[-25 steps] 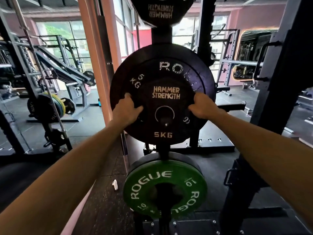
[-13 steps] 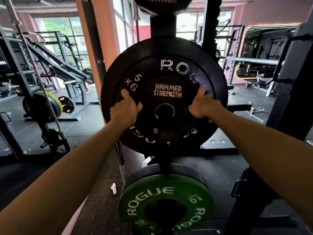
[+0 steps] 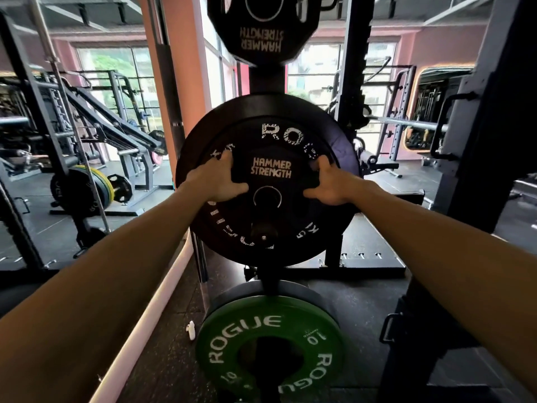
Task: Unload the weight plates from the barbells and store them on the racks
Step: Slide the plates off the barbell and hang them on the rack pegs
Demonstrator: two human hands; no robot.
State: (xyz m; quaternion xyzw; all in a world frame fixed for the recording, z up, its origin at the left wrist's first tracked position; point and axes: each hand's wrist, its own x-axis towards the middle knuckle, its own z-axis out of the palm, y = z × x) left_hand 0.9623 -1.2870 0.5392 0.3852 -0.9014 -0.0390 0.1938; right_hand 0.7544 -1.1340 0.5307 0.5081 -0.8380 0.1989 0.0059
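- Left hand (image 3: 219,181) grips the small Hammer Strength plate (image 3: 270,181) with fingers curled round its left edge.
- The plate sits against the Rogue plate (image 3: 334,146) on the rack peg (image 3: 263,232); storing looks nearly done.
- Right hand (image 3: 329,186) clasps the right edge; next, seat the plate fully, then let go.

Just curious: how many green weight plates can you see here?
2. One round green Rogue plate sits low on the rack post, below the hands; another green plate is sandwiched among plates at left. Others may be hidden.
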